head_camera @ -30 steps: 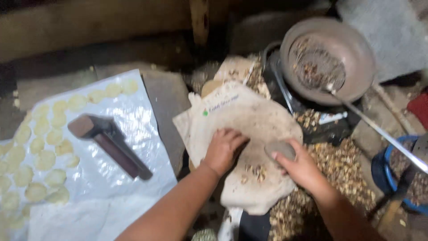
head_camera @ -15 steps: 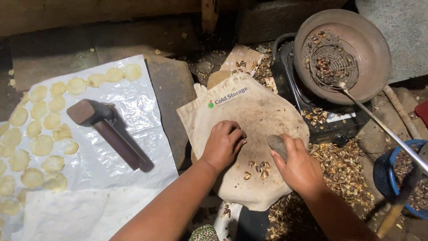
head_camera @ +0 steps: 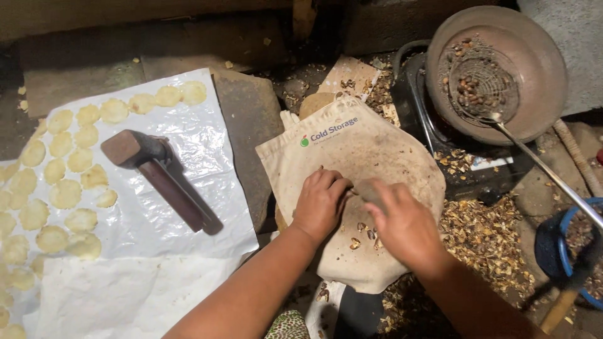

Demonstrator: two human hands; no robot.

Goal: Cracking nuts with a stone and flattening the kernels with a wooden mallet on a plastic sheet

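While most of the small grey stone (head_camera: 370,190) lies hidden under the right hand (head_camera: 405,226), only its blurred upper end shows, so its long axis cannot be told. That hand's grip is closed around the stone, near the middle of a stained cloth bag (head_camera: 358,157) spread flat on the floor. Just beside it at 9 o'clock, the left hand (head_camera: 320,204) rests knuckles up on the bag, fingers curled; whether it pinches anything cannot be told. Cracked nut pieces (head_camera: 364,232) lie on the cloth between and below the hands. At 3 o'clock from the bag is a heap of broken shells (head_camera: 483,238); at 1 o'clock a round pan (head_camera: 540,69) sits on a dark stove, with a wire skimmer (head_camera: 480,85) holding roasted nuts, its long handle running toward 4 o'clock. A blue bucket (head_camera: 565,251) is cut off at the right edge. Well apart at 9 o'clock, a mallet (head_camera: 160,179) lies on a white plastic sheet (head_camera: 207,144), its handle pointing toward 5 o'clock, with pale flattened discs (head_camera: 63,194) in rows around it. The room is dim and dusty.
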